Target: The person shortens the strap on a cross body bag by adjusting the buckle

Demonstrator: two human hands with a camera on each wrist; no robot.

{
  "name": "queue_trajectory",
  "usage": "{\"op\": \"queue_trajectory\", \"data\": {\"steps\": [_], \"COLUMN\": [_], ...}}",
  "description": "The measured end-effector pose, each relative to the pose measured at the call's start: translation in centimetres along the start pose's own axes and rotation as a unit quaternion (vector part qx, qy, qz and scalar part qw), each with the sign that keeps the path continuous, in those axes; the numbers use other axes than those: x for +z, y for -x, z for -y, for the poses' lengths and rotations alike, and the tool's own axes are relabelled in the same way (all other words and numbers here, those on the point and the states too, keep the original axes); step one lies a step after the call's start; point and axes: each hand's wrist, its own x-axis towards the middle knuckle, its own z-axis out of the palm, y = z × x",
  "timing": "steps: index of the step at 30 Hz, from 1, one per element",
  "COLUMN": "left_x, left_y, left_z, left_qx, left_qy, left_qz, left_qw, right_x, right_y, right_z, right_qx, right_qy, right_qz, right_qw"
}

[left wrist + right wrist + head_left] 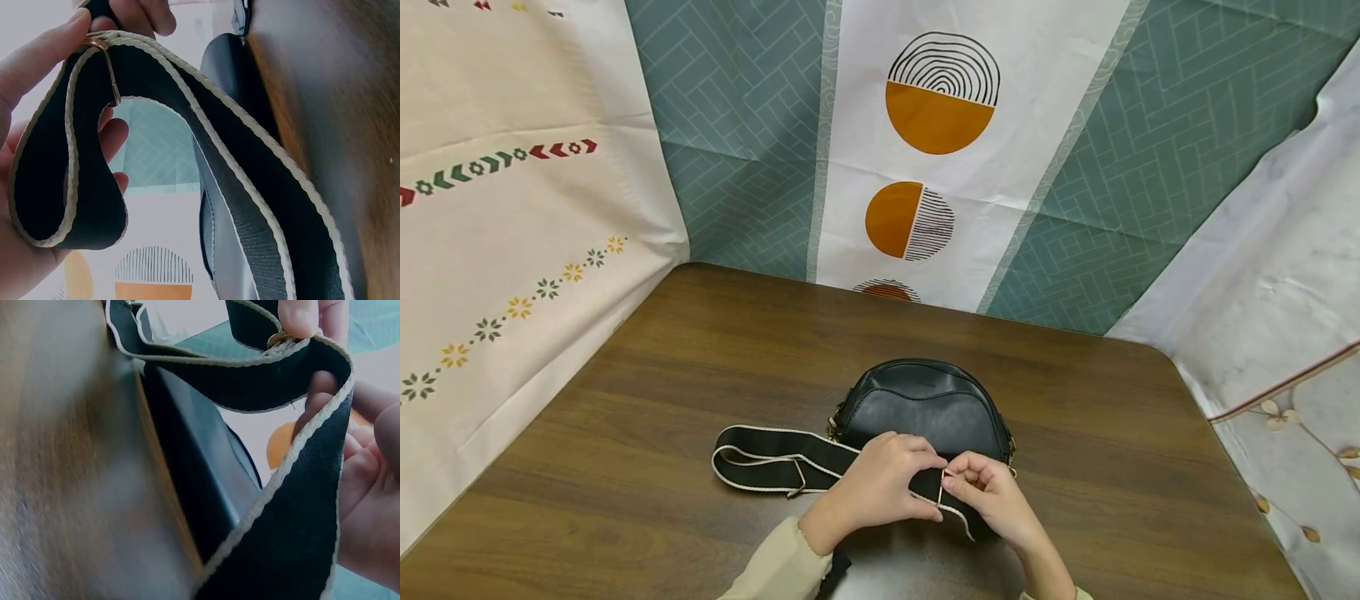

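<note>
A black strap (767, 437) with cream edging is held in both hands, in front of a black half-round handbag (932, 417). My left hand (880, 479) grips the strap beside a thin gold buckle (940, 488). In the left wrist view a strap loop (100, 212) curves down through that hand's palm, with its thumb near the buckle. From the other side my right hand (992, 496) pinches the strap at the buckle, and its fingers show behind the band (300, 506) in the right wrist view. Exactly how the strap threads through the buckle is partly hidden.
The strap's folded far part lies left of the bag on the brown wooden table (625, 467), with a second gold buckle (798, 477) on it. Gold hardware (832, 425) sits at the bag's side. Patterned cloths (737, 150) hang around the table's back and sides.
</note>
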Motion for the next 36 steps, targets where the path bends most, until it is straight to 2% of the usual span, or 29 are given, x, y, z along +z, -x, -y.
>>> {"op": "queue_trajectory", "data": {"steps": [5,7,13,18,23,28,36], "left_x": [0.0,-0.1,-0.2,-0.1,-0.1,-0.2,-0.5], "left_y": [0.0,0.0,0.0,0.0,0.0,-0.1,0.1], "left_z": [0.2,0.3,0.3,0.3,0.3,0.4,1.1], "left_qx": [0.007,0.010,0.010,0.000,-0.009,-0.008,-0.004], "left_qy": [0.010,0.014,0.052,0.103,0.124,0.117,0.077], "left_qz": [-0.019,-0.026,-0.035,-0.037,-0.029,-0.028,-0.052], "left_qw": [0.9997,0.9995,0.9980,0.9940,0.9918,0.9927,0.9956], "right_x": [-0.3,-0.2,0.5,1.1,1.3,1.4,1.3], "right_y": [0.3,0.4,0.5,0.1,-0.1,-0.2,-0.2], "right_z": [0.2,0.3,0.3,0.0,-0.2,-0.3,0.0], "right_qx": [-0.040,-0.040,-0.026,-0.066,-0.084,-0.083,-0.059], "right_qy": [-0.016,-0.011,0.092,0.155,0.190,0.198,0.169], "right_qz": [0.042,0.051,0.014,-0.013,-0.040,-0.050,-0.051], "right_qw": [0.9982,0.9978,0.9953,0.9855,0.9774,0.9753,0.9825]}}
